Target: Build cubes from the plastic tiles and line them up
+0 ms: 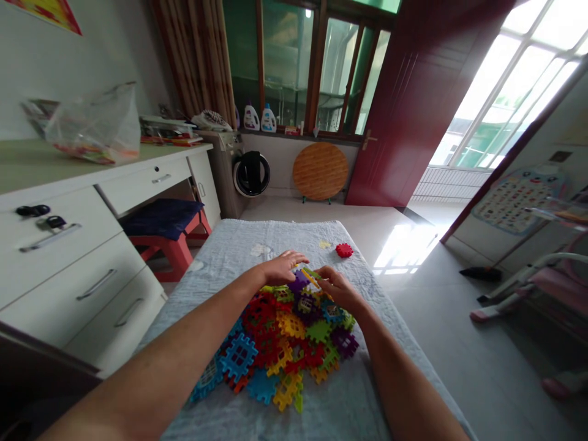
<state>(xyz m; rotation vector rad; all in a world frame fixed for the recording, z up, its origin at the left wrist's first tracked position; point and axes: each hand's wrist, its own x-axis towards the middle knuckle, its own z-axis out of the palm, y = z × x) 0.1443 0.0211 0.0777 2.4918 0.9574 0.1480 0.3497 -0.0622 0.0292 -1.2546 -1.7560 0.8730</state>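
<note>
A heap of colourful interlocking plastic building blocks (291,324), flat squares with notched edges, lies on the cloth-covered surface in front of me. Above its far edge, my left hand (285,267) has its fingers around a purple building block (300,280). Opposite it, my right hand (339,286) is closed on a yellow building block (311,278), seen nearly edge-on against the purple one. Whether the two are joined I cannot tell. Both hands partly cover the pieces. Apart from the heap, a red toothed piece (344,250) rests beyond my right hand.
The pale blue cloth (229,245) covers the surface. On the left stand a white desk (92,269) with drawers and a red stool (172,245) with a dark cushion. A washing machine, a round wooden tabletop (320,171) and a red door (404,110) are farther back.
</note>
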